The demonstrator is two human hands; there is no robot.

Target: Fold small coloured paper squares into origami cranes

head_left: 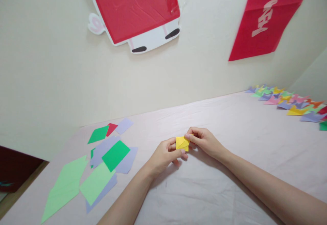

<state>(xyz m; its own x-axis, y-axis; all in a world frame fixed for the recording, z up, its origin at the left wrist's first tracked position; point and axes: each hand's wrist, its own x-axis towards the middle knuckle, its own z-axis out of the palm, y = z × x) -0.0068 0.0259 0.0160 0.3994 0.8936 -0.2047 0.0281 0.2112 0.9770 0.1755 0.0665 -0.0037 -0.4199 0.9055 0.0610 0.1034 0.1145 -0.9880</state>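
Observation:
A small folded yellow paper (182, 143) is held just above the pale pink table (230, 170), between both hands. My left hand (165, 155) pinches its left and lower edge with thumb and fingers. My right hand (204, 141) pinches its upper right corner, fingers curled. Both forearms reach in from the bottom of the view.
Loose paper sheets in green, lilac and red (102, 163) lie spread on the table's left part. A row of several folded coloured paper figures (291, 102) lines the far right by the wall. Red banners (135, 7) hang on the cream wall behind.

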